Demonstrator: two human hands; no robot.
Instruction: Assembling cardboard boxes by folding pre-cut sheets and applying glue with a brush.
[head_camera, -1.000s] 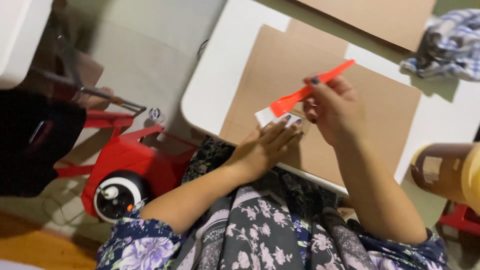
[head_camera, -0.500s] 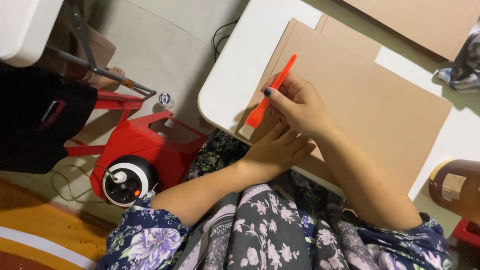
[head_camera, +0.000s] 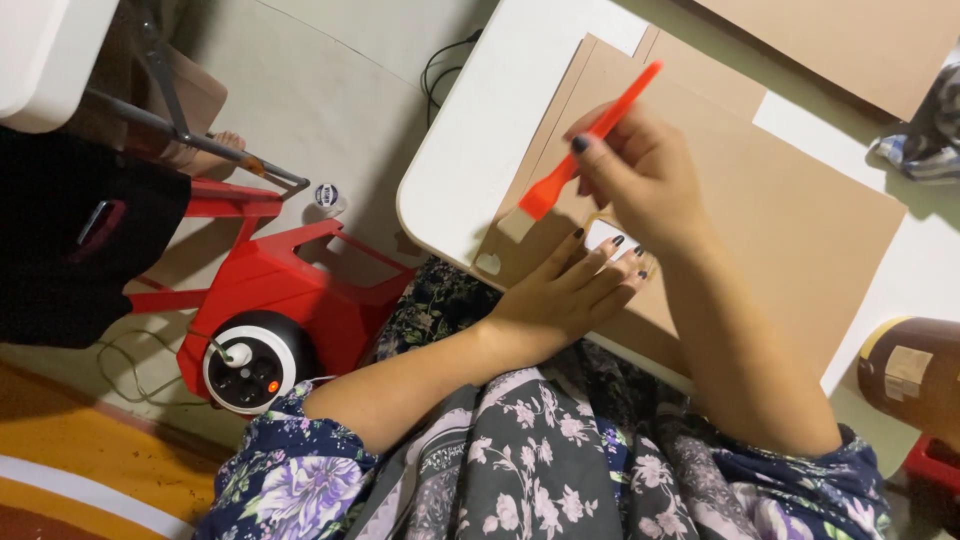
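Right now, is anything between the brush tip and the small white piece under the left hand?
Nothing visible. The brush in the right hand has its tip on the cardboard, left of the white piece that the left hand pins.

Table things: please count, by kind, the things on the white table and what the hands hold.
Brown cardboard sheets: 3, as far as the overlap shows
Orange brush, held by the right hand: 1
Small white card, under the left hand: 1
Checked cloth: 1
Total: 6
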